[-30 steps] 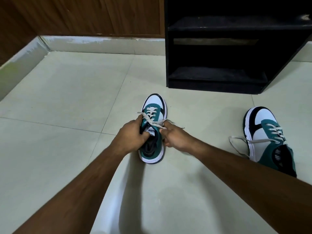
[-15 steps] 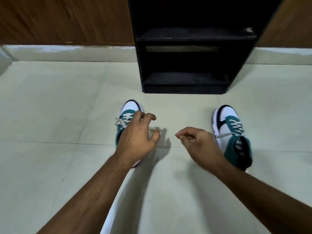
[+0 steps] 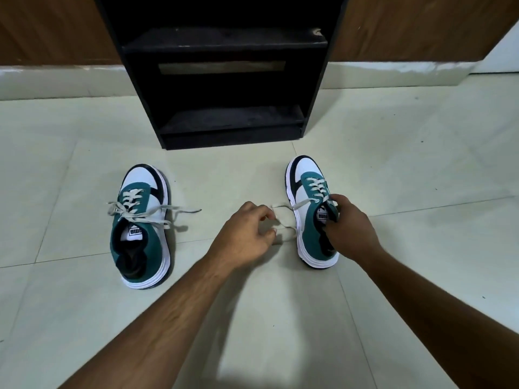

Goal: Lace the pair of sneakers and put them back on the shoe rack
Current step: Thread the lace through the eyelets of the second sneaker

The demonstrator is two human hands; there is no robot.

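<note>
Two teal, white and black sneakers stand on the tiled floor, toes toward a black shoe rack (image 3: 224, 46). The left sneaker (image 3: 141, 226) has its grey laces tied in a loose bow, and no hand touches it. The right sneaker (image 3: 311, 214) has loose lace ends trailing off its left side. My left hand (image 3: 244, 237) pinches one of those loose lace ends (image 3: 280, 217) just left of the shoe. My right hand (image 3: 351, 228) grips the right sneaker at its tongue and collar, fingers inside the opening.
The rack's two shelves (image 3: 233, 122) hold nothing and stand straight ahead against a wooden wall (image 3: 421, 26). Pale floor tiles (image 3: 70, 136) spread all around. A white skirting (image 3: 393, 74) runs along the wall's base.
Both hands have left the left sneaker and moved right. My right hand has taken hold of the right sneaker and my left hand has picked up its lace. The view has swung right.
</note>
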